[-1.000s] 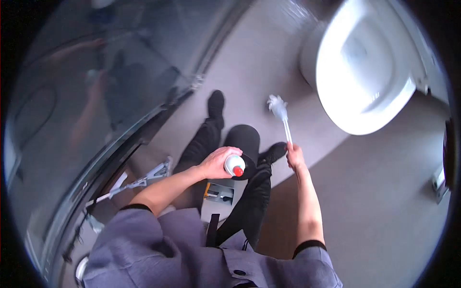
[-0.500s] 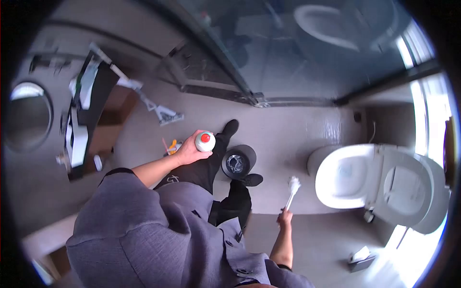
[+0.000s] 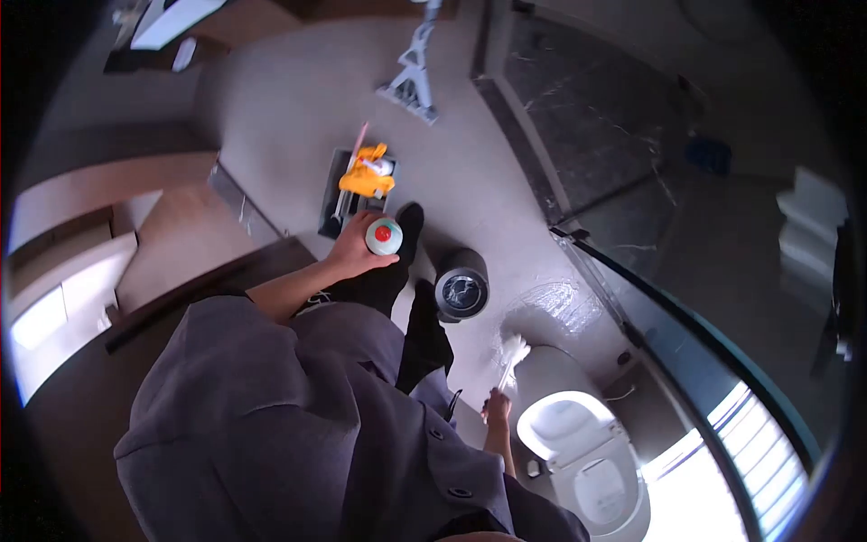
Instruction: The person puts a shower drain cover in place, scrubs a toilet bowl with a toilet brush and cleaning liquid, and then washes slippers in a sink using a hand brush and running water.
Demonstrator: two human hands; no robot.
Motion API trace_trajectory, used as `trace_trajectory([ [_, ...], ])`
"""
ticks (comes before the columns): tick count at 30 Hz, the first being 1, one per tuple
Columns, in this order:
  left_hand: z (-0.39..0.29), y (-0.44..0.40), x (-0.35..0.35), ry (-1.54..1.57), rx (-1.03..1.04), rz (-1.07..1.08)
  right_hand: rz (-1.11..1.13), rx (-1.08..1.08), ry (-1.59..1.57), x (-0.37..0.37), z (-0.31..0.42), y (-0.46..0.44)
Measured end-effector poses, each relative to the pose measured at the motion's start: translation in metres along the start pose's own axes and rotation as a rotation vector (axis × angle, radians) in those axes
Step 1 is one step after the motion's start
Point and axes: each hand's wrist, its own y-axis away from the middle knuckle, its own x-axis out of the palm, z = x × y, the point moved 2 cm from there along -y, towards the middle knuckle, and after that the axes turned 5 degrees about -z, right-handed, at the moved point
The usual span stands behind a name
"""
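Note:
My left hand is wrapped round a pale bottle with a red cap, seen from above. It is in front of my legs, near a dark caddy on the floor that holds yellow items. My right hand grips the handle of a white toilet brush. The brush head points away from me, beside the toilet, whose lid and seat are up. Whether the brush touches the toilet or the floor, I cannot tell.
A dark waste bin with a bag in it stands near my feet. A grey mop lies farther off. Wet streaks shine on the floor beyond the toilet. A glass shower panel borders the right side.
My view has turned, so the toilet now appears lower and the caddy and mop show fully. My right hand and the brush are now closer to the toilet. Both hands keep their holds.

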Motion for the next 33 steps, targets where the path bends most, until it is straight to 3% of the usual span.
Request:
trace_trajectory([
  [4,0.062,0.006,-0.039,0.187,-0.363,-0.166,-0.03,-0.201,0.333,0.045,0.141,0.033],
  [6,0.088,0.009,-0.058,0.213,-0.501,-0.203,-0.128,-0.573,0.655,0.076,0.157,-0.018],
  [8,0.122,0.017,-0.067,0.252,-0.633,-0.272,-0.133,-0.861,0.872,0.117,0.233,0.023],
  [12,0.162,0.03,-0.082,0.343,-0.644,-0.362,0.164,-0.797,1.029,0.209,0.335,0.068],
  [15,0.187,0.036,-0.077,0.351,-0.675,-0.263,0.292,-0.889,1.028,0.28,0.366,0.06],
  [18,0.213,0.043,-0.056,0.162,-0.635,-0.237,0.412,-0.975,1.098,0.35,0.403,0.078],
  [24,0.263,0.064,-0.005,0.131,-0.89,-0.284,0.58,-1.184,1.099,0.479,0.443,0.119],
  [27,0.28,0.067,0.015,0.198,-0.979,-0.351,0.688,-1.145,0.954,0.51,0.447,0.135],
  [30,0.331,0.082,0.065,0.321,-1.025,-0.441,0.733,-1.074,0.796,0.512,0.405,0.067],
  [31,0.344,0.087,0.084,0.389,-0.943,-0.56,0.686,-1.111,0.733,0.5,0.397,0.063],
  [33,0.351,0.071,0.082,0.221,-1.031,-0.481,0.612,-1.051,0.907,0.465,0.383,0.053],
])
